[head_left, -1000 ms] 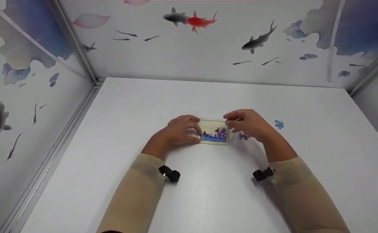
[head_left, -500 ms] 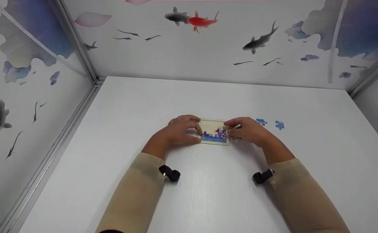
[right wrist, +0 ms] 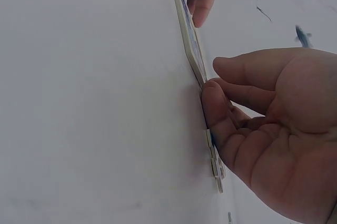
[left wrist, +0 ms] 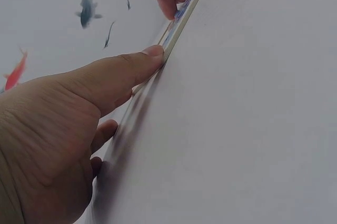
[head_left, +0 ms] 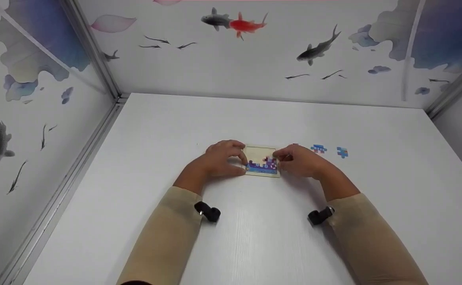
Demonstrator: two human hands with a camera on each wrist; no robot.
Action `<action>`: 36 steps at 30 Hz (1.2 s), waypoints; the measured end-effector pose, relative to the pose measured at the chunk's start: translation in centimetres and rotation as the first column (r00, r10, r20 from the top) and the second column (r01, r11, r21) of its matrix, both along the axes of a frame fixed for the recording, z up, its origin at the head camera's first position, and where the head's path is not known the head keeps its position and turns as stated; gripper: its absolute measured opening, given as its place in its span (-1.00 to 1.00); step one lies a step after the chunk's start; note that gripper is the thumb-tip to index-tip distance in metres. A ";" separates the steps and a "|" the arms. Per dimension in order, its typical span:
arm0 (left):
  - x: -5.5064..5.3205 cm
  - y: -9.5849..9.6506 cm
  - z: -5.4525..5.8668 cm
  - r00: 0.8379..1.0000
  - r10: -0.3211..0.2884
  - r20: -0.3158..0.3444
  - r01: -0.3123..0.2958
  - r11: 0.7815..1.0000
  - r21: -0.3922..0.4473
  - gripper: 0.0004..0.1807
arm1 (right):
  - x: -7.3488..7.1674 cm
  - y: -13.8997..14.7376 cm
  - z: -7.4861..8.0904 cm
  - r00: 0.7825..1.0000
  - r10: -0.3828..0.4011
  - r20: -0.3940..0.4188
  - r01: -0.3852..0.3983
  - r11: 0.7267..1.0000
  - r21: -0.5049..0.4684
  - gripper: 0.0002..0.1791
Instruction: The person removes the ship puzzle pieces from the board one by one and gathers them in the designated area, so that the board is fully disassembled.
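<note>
A small jigsaw puzzle tray (head_left: pixel 260 152) lies on the table, with a blue and purple picture across its lower part and bare pale wood above. My left hand (head_left: pixel 226 159) grips its left side, the thumb laid on the near edge (left wrist: pixel 152 52) and the other fingers curled at the far side. At the tray's right edge, my right hand (head_left: pixel 300 161) has curled fingers (right wrist: pixel 216 103) against the corner, while its thumb stands a little apart. No piece shows between them. Puzzle pieces (right wrist: pixel 215 158) lie on the table under the right hand.
Two loose blue puzzle pieces (head_left: pixel 318 149) lie right of the right hand, the farther piece (head_left: pixel 342 152) having an orange patch. A reddish piece (head_left: pixel 293 145) peeks out behind the knuckles. White walls (head_left: pixel 254 59) with painted fish enclose the table (head_left: pixel 239 237).
My right hand has come down from above the tray to its right edge and curled its fingers more. Pieces behind it have come into view. The left hand keeps its hold.
</note>
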State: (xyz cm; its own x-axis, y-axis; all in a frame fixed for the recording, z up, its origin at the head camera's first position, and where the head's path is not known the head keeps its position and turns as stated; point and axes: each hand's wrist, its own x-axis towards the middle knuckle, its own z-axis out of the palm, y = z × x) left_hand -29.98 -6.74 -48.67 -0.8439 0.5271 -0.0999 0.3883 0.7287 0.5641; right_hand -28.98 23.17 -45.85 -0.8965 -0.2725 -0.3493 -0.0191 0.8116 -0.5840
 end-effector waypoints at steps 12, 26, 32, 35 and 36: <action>-0.1 -0.2 0.2 0.999 -0.041 -0.007 0.040 0.999 -0.004 -0.82 | -0.1 0.0 -0.3 0.998 -0.060 0.036 0.062 0.996 -0.066 -0.60; -0.1 -0.1 0.2 1.000 -0.031 0.000 0.031 0.999 -0.012 -0.84 | -0.1 0.0 0.2 0.994 -0.108 0.005 0.108 0.985 -0.136 -0.77; -0.1 -0.1 0.2 0.999 -0.034 0.000 0.034 0.999 -0.010 -0.84 | -0.1 -0.2 0.3 0.993 -0.112 0.025 0.114 0.984 -0.137 -0.83; 0.0 -0.1 0.2 0.999 -0.032 -0.006 0.032 0.999 -0.007 -0.84 | 0.0 -0.1 0.3 0.995 -0.098 0.029 0.101 0.986 -0.133 -0.84; 0.0 -0.1 0.2 1.000 -0.029 -0.007 0.029 1.000 -0.006 -0.84 | 0.0 0.0 0.4 0.995 -0.094 0.029 0.097 0.987 -0.131 -0.84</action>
State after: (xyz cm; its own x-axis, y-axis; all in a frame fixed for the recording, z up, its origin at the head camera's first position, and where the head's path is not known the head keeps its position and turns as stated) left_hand -29.94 -6.85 -48.47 -0.8290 0.5509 -0.0965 0.4137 0.7201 0.5571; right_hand -28.97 23.15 -45.50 -0.9129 -0.2311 -0.3364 0.0692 0.7247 -0.6855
